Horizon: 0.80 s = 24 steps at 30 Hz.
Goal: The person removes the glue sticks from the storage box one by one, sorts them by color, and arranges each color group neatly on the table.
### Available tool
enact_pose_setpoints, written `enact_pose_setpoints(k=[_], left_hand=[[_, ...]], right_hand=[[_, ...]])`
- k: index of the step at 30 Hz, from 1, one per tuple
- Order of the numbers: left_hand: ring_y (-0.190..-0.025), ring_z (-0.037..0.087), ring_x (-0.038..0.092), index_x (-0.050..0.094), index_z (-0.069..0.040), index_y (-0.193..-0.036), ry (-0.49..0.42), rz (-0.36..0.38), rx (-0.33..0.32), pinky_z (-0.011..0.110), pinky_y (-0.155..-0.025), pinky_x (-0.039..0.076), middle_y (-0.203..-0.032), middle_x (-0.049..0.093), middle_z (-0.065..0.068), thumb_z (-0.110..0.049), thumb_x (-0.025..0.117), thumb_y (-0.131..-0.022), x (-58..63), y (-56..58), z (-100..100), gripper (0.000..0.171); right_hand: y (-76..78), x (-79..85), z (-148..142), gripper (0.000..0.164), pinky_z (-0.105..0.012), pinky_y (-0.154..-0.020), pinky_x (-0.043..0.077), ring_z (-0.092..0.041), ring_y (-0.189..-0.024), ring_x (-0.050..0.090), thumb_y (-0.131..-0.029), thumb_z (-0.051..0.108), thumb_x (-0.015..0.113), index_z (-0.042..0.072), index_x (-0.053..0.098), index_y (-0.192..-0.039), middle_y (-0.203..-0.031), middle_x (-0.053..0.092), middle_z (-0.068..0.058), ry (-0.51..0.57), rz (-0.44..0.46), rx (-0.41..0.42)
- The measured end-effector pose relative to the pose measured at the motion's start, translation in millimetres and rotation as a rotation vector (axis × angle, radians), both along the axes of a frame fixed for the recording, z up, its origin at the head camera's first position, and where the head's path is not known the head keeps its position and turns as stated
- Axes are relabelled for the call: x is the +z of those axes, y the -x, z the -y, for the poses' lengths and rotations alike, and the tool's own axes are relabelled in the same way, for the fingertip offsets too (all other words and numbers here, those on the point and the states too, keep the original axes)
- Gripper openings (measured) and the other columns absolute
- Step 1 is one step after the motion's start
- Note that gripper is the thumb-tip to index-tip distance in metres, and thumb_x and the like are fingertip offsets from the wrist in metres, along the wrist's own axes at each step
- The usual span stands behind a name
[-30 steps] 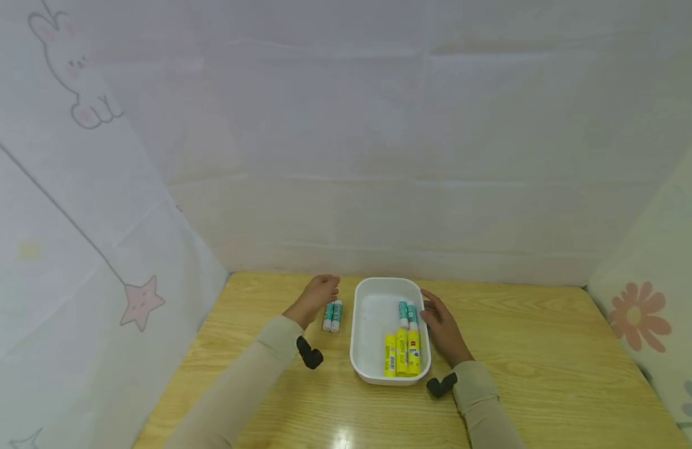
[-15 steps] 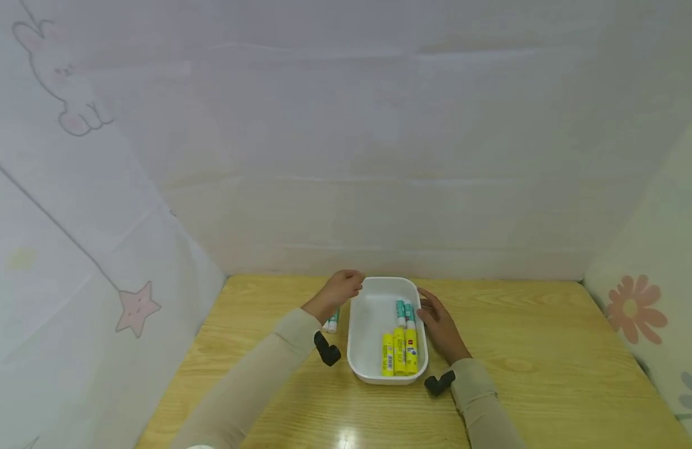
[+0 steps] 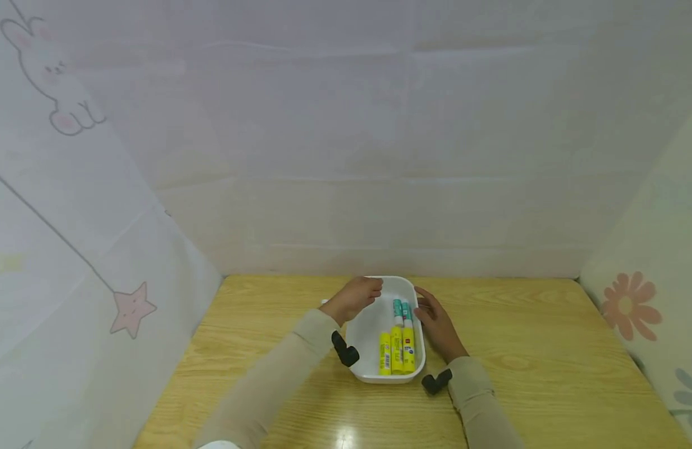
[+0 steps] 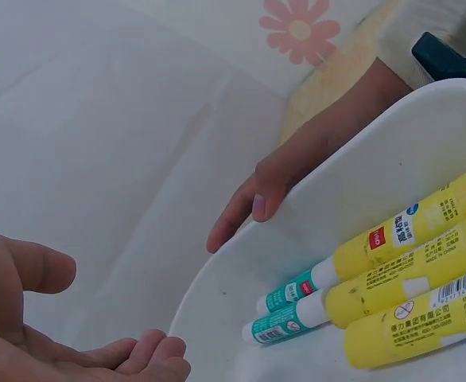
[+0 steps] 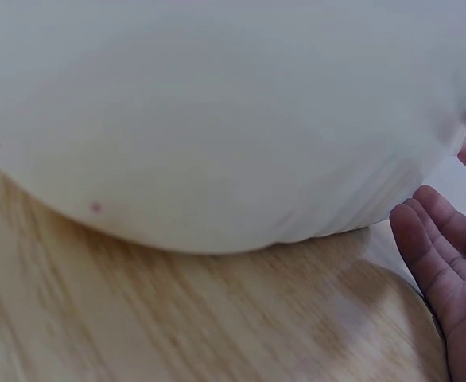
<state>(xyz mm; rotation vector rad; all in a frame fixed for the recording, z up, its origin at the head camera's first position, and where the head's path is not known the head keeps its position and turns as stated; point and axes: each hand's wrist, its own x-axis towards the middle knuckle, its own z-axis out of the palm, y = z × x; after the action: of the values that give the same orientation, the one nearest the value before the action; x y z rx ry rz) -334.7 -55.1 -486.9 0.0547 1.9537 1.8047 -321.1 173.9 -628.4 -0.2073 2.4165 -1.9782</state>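
Note:
A white tray (image 3: pixel 364 378) holds three yellow glue sticks (image 3: pixel 397 350) and two smaller green-and-white glue sticks (image 3: pixel 398 312) along its right side. My left hand (image 3: pixel 355 299) hovers over the tray's far left part. Its thumb and fingers (image 4: pixel 149 354) stand apart in the left wrist view, with nothing between them. My right hand (image 3: pixel 440 324) rests against the tray's right side; its thumb (image 4: pixel 266 199) lies at the rim and its fingers (image 5: pixel 448 227) are fairly straight along the outside. A small white end (image 3: pixel 324 302) shows behind the left wrist; the rest of that thing is hidden.
The tray stands on a wooden table (image 3: pixel 548 362). Pale printed cloth (image 3: pixel 323 156) hangs behind the table and along both sides. Black camera mounts (image 3: pixel 346 350) are worn on the wrists.
My left hand has moved right, from beside two green-and-white glue sticks on the table to over the tray, and now covers most of them. The right hand has stayed at the tray's side.

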Motion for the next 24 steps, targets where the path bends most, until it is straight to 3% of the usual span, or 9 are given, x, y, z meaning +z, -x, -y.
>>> enact_pose_setpoints(k=[7,12,19,24], left_hand=[[-0.137,0.037,0.035,0.031,0.008,-0.147,-0.039,0.122,0.038,0.044,-0.114,0.028,-0.147,0.036,0.026,-0.025,0.048,-0.103,-22.2,2.5,-5.4,0.057],[-0.136,0.037,0.037,0.034,0.006,-0.146,-0.097,0.159,0.091,0.045,-0.114,0.029,-0.143,0.038,0.026,-0.023,0.046,-0.104,-38.8,4.1,-4.7,0.053],[-0.135,0.038,0.037,0.032,0.006,-0.147,-0.180,0.190,0.098,0.045,-0.114,0.028,-0.144,0.035,0.028,-0.021,0.045,-0.104,-53.1,8.9,-5.2,0.052],[-0.132,0.038,0.041,0.033,0.005,-0.146,-0.227,0.257,0.120,0.046,-0.113,0.031,-0.141,0.038,0.027,-0.022,0.047,-0.104,-64.1,14.7,-4.5,0.052]], right_hand=[[0.5,-1.7,0.4,0.049,-0.052,-0.105,0.040,-0.027,-0.123,0.051,-0.099,0.034,0.057,0.045,0.040,-0.144,-0.135,0.051,-0.003,-0.025,0.010,-0.016],[0.0,-4.2,-0.3,0.049,-0.052,-0.104,0.040,-0.027,-0.123,0.051,-0.100,0.030,0.057,0.043,0.040,-0.144,-0.135,0.051,-0.005,-0.015,-0.019,-0.002],[0.9,-5.2,-0.2,0.049,-0.052,-0.105,0.040,-0.027,-0.123,0.052,-0.100,0.030,0.057,0.043,0.041,-0.144,-0.134,0.052,-0.005,-0.022,-0.037,-0.004],[1.4,-4.1,0.7,0.049,-0.051,-0.106,0.039,-0.026,-0.123,0.052,-0.100,0.031,0.057,0.044,0.041,-0.144,-0.133,0.053,-0.005,-0.018,-0.030,-0.009]])
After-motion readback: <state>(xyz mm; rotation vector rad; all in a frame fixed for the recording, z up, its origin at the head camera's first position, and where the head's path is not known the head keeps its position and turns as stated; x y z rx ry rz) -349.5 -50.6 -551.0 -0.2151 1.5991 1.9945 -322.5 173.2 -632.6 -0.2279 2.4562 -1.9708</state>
